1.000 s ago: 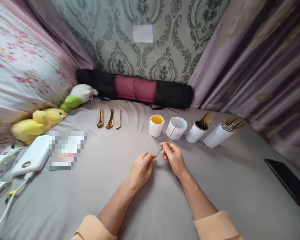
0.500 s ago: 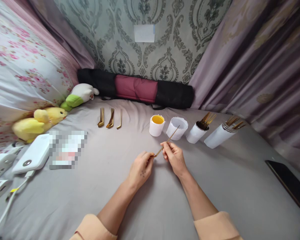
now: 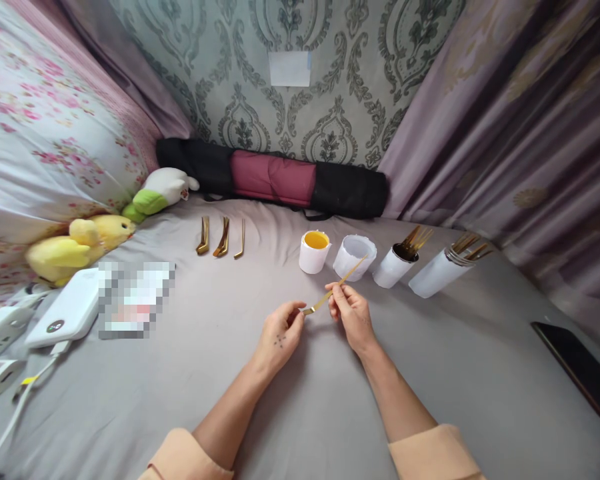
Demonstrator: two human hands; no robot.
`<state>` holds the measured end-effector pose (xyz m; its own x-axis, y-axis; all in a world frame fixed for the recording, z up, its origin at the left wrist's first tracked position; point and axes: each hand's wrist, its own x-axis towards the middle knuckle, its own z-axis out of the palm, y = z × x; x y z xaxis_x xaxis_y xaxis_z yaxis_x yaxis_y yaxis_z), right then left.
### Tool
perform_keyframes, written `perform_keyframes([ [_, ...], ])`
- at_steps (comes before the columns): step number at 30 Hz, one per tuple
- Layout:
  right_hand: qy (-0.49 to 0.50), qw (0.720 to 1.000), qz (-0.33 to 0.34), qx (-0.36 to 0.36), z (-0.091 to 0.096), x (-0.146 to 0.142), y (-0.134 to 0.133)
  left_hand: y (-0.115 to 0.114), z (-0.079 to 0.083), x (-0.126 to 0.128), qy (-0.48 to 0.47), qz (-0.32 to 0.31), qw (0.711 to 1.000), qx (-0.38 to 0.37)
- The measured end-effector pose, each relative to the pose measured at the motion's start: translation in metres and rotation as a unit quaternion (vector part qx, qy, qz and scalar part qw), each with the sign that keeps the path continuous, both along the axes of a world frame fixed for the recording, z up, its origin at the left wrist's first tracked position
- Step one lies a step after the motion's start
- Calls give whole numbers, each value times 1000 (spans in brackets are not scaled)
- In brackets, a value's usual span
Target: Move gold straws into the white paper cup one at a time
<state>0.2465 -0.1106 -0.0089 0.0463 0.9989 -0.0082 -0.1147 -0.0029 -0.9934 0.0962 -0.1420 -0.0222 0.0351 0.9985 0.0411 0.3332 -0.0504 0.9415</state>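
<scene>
A thin gold-coloured strip with a bent lower end slants up to the right between my hands. My right hand is closed in a pinch around its middle. The fingertips of my left hand are closed at the bent end. Beyond the strip's upper tip is a white paper-wrapped cup, standing behind my right hand. Left of it stands a smaller white cup with a yellow inside. Similar bent gold strips lie farther back in two bundles, with a single strip beside them.
Two white-wrapped holders with brown strips stand at the right. A black phone lies far right. At left are a white power bank, a cable, plush toys and a blurred item. A black-and-maroon roll lies against the wall.
The strip has turned slightly, its upper tip shifting right and its face now catching light. My left hand's fingers have moved slightly left, uncovering more of the bent end.
</scene>
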Motion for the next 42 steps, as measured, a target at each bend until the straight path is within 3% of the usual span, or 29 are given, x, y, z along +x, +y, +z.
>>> perform_keyframes([
  [6,-6,1000,-8,1,-1,1,1,1,7,4,-117,1,989,-84],
  [16,-19,1000,-4,15,-2,3,0,-1,18,11,-279,14,942,-187],
  [26,-21,1000,-3,22,-4,6,-1,-7,13,17,-408,-54,876,-250],
  [32,-24,999,-2,22,-2,7,-1,-10,16,19,-458,-72,841,-278],
  [42,-44,999,-5,31,1,10,0,-11,15,17,-492,-78,810,-310],
])
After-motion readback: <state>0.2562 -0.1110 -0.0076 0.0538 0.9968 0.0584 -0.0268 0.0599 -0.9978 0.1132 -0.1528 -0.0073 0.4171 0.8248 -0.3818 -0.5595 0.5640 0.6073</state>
